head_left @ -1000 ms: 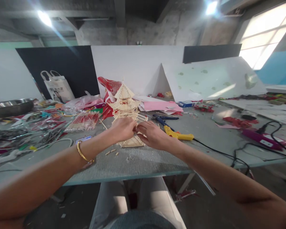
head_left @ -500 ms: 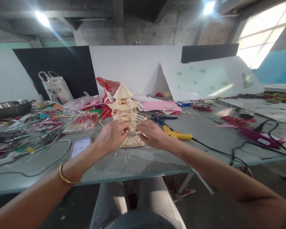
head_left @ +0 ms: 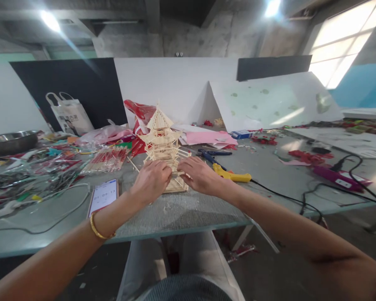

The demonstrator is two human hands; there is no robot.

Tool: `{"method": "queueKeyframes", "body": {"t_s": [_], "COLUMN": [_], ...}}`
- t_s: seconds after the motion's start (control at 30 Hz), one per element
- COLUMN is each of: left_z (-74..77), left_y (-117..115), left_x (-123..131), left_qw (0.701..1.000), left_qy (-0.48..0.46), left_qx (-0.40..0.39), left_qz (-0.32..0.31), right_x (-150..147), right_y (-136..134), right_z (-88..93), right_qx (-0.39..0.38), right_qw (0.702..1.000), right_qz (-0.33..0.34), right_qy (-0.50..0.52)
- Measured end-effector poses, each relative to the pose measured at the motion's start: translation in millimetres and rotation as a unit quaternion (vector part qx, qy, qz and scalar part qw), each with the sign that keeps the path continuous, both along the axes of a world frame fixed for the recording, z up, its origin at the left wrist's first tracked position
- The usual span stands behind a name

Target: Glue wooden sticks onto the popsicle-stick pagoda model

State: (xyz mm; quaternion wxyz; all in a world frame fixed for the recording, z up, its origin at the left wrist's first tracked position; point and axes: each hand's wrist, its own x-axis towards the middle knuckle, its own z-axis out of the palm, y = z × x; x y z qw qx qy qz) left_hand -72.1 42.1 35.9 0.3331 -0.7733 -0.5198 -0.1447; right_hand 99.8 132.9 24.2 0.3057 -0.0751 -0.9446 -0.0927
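A pagoda model [head_left: 161, 140] built of thin pale wooden sticks stands upright on the table, with a pointed roof and several tiers. My left hand [head_left: 153, 177] is at the left front of its lower part, fingers bent and closed together. From the right, my right hand [head_left: 199, 173] reaches to the same level, its fingers curled with the thumb underneath. Both sets of fingertips are close to the lower tier and hide part of it. Whether they pinch a small stick or the model itself cannot be made out. A gold bracelet [head_left: 97, 228] circles my left wrist.
A phone [head_left: 104, 195] showing a timer lies left of the model. To the right are a yellow glue gun [head_left: 233, 174] with a black cord, dark blue pliers [head_left: 211, 156] and a purple power strip [head_left: 340, 179]. Bagged red-and-pale sticks [head_left: 108, 159] and a metal bowl [head_left: 12, 143] are left.
My left hand has shifted slightly right and turned, now covering more of the model's lower left. My right hand stays nearly in place. The view has moved a little.
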Motion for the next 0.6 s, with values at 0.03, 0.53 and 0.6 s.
{"method": "queueKeyframes", "body": {"t_s": [0.03, 0.53, 0.6], "left_z": [0.4, 6.1, 6.9], "left_y": [0.7, -0.6, -0.3], "left_x": [0.0, 4.9, 4.5], "left_qw": [1.0, 0.999, 0.999], "left_qy": [-0.001, -0.034, -0.035], "left_qx": [-0.001, -0.027, -0.028], "left_qz": [0.0, 0.026, 0.024], "right_x": [-0.5, -1.2, -0.8], "right_y": [-0.5, -4.4, -4.8], "right_z": [-0.3, 0.1, -0.3], "right_qx": [-0.001, -0.009, -0.004], "right_qw": [1.0, 1.0, 1.0], "right_qz": [0.0, 0.0, 0.002], "right_qy": [-0.002, -0.007, -0.008]}}
